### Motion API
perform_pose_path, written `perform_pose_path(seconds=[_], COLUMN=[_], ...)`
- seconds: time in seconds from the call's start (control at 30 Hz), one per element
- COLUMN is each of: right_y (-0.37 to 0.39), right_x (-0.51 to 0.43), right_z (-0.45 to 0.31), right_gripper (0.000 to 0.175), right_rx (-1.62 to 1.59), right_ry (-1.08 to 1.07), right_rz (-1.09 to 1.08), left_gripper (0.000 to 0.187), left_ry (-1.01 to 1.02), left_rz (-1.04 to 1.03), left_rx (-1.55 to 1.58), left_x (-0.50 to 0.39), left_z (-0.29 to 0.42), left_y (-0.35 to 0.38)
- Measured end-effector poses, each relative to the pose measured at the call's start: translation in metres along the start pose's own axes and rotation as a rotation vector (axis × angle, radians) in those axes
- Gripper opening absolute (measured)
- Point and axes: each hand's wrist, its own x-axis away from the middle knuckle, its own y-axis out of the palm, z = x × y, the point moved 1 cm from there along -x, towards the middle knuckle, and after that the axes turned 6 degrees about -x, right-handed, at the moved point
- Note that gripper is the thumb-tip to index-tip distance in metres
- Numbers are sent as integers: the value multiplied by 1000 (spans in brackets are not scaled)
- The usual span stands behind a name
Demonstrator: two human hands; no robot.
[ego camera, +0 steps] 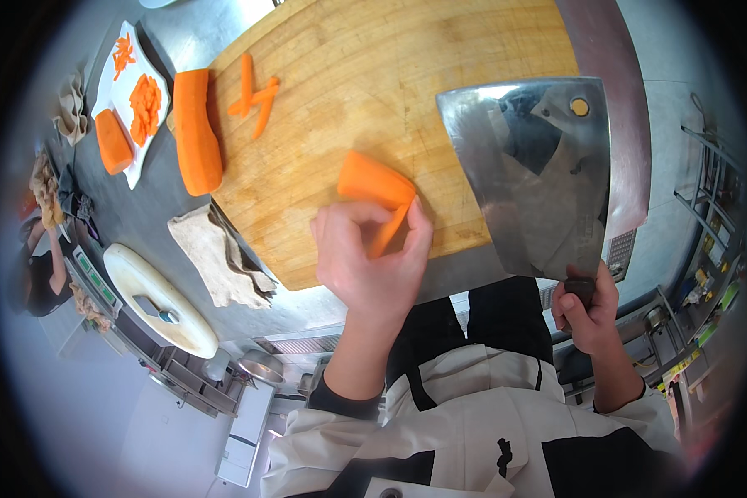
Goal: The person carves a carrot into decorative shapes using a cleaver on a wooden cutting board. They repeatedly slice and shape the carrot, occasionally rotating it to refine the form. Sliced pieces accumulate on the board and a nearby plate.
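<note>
My left hand (pixel 373 255) is over the near part of the wooden cutting board (pixel 373 81), with a thin carrot strip (pixel 388 233) between thumb and fingers. The strip's far end meets a thick carrot piece (pixel 373 177) lying on the board. On the right, my right hand (pixel 585 308) grips the dark handle of a broad steel cleaver (pixel 535 180), whose blade is over the board's right side. Several carrot sticks (pixel 255 96) lie at the board's far left. A large peeled carrot piece (pixel 197 134) rests along the left edge.
Left of the board stands a white plate (pixel 113 87) with cut carrot and a carrot chunk (pixel 113 142). A folded cloth (pixel 218 255) lies by the board's near left corner. Beyond it is a round white board (pixel 155 299). Another person (pixel 48 267) is at the far left.
</note>
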Motion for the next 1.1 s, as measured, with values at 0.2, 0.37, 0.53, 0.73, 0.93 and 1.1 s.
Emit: perform_pose_path(seconds=[0.2,0.37,0.53,0.73,0.93,1.1], right_y=[0,1,2,4,4,6], right_x=[-2,-3,-4,-4,-3,-2], right_z=[-2,-4,-4,-2,-4,-4], right_gripper=[25,26,27,27,27,28], right_rx=[10,16,10,6,-4,-7], right_ry=[2,9,10,-12,17,21], right_rz=[-11,-17,-27,-27,-22,-5], left_gripper=[35,36,35,30,27,24], left_ry=[84,105,132,208,81,123], left_rz=[51,76,48,-9,30,252], left_rx=[40,150,190,245,315,182], left_x=[-1,0,2,2,0,-48], left_z=[-2,-8,-12,-15,-16,-34], left_y=[0,-4,-9,-11,-21,-38])
